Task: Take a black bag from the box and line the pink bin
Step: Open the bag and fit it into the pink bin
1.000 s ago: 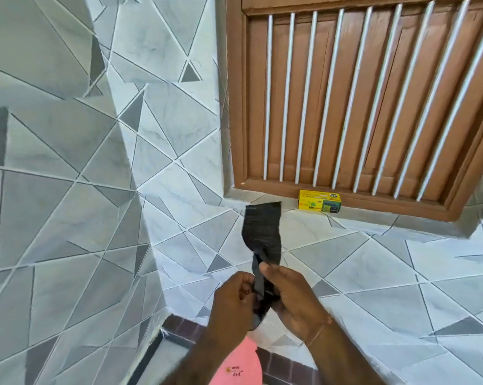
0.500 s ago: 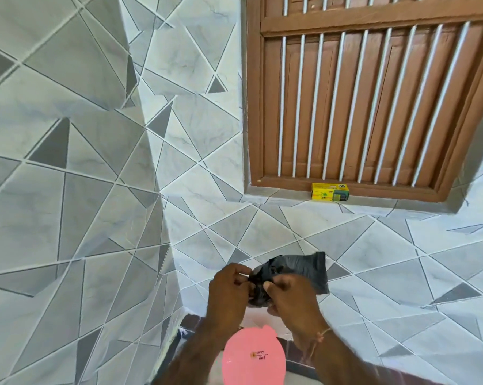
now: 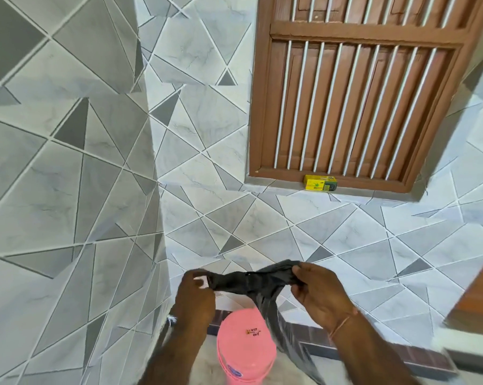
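Observation:
A black bag [image 3: 251,282] is stretched between my two hands above the pink bin [image 3: 245,348]. My left hand [image 3: 195,298] pinches its left end and my right hand [image 3: 321,295] pinches its right end. A loose tail of the bag hangs down past the bin's right side toward the floor. The pink bin stands on the floor below my hands, its inside showing a small handwritten mark. The yellow box [image 3: 320,182] sits on the window ledge, well above and to the right.
Grey geometric tiles cover the walls, which meet in a corner [image 3: 156,190] to my left. A brown wooden window with white bars [image 3: 354,93] is up right. A dark brick skirting [image 3: 373,348] runs along the floor behind the bin.
My hands have spread apart, pulling the bunched bag out into a long strip, and a tail now hangs down. The view has tilted lower, showing more of the bin.

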Motion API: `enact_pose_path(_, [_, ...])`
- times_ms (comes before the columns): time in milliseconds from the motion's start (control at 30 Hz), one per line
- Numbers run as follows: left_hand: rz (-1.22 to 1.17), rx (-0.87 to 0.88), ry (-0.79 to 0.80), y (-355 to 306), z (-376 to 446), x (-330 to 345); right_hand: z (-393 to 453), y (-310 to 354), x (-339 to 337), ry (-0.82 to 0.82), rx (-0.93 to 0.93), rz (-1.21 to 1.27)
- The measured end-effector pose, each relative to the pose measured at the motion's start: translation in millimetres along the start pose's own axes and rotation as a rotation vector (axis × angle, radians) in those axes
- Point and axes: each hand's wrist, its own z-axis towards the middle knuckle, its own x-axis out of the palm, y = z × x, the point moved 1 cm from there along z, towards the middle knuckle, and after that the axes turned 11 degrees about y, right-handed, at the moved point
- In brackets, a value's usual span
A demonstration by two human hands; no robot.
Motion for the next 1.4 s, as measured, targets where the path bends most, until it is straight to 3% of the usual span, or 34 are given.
enact_pose_path(67, [0.204,0.402,-0.155,-17,-15,-2,1,0,10,0.024,-0.021,-0.111])
enact_pose_path(100, [0.299,0.604,-0.159,-27,-21,-2,1,1,13,0.035,-0.03,-0.156])
enact_pose_path(133, [0.424,0.731,-0.085,-36,-27,-1,1,3,17,0.052,-0.037,-0.203])
enact_pose_path(167, [0.552,0.743,0.058,-42,-31,3,2,5,19,0.068,-0.042,-0.249])
enact_pose_path(267, [0.716,0.462,0.455,-41,-35,20,2,13,22,0.097,-0.047,-0.291])
enact_pose_path(333, [0.643,0.408,0.429,-41,-37,29,0,19,21,0.125,-0.056,-0.225])
enact_pose_path(400, [0.366,0.367,0.33,-42,-38,36,-4,23,20,0.145,-0.064,-0.155])
enact_pose_path(500, [-0.041,0.311,0.195,-48,-37,43,-12,13,18,0.044,-0.098,-0.318])
enact_pose_path(567, [-0.102,0.306,0.156,-54,-39,48,-17,0,19,0.08,-0.098,-0.38])
enact_pose_path(700, [-0.085,0.323,0.245,-59,-41,59,-20,-8,17,0.235,0.045,-0.228])
enact_pose_path(900, [-0.343,0.192,0.463,-57,-34,53,-9,4,-4,0.172,0.034,-0.213])
enact_pose_path(1067, [-0.41,0.117,0.222,-58,-20,39,4,19,-33,0.074,-0.089,-0.29])
enact_pose_path(1200, [-0.471,0.106,0.047,-59,-16,24,12,27,-52,0.011,-0.124,-0.173])
enact_pose_path(1400, [-0.119,0.141,-0.237,-34,0,-1,22,43,-67,0.01,-0.097,0.182])
